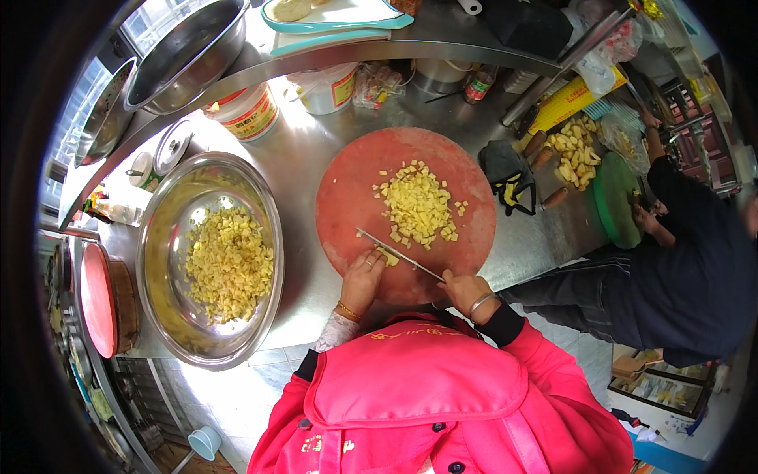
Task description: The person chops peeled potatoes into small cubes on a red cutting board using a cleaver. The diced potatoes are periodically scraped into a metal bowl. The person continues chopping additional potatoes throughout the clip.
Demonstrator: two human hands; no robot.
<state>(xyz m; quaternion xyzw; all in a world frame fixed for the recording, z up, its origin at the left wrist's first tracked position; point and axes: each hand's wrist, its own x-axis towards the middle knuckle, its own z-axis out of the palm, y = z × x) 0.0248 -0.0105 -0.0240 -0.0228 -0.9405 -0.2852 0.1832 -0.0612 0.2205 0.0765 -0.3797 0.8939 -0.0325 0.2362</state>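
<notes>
My right hand (468,294) grips a knife (402,256), its blade seen edge-on and slanting across the round red cutting board (346,189). Left of the blade, my left hand (363,277) presses its fingertips on a small yellow piece of food (388,257), perhaps potato or ginger, close to the knife. Beyond the blade lies a loose heap of small yellow dice (417,204), with a few stray bits around it. A large steel basin (155,260) stands to the left and holds many more yellow dice (228,260).
At right, a co-worker (681,266) has hands at a green cutting board (616,198). Near it lie yellow chunks (574,151), wooden-handled tools (542,157) and a dark bag (503,169). Plastic buckets (249,115) stand under a steel shelf (367,52). A red round board (98,299) sits far left.
</notes>
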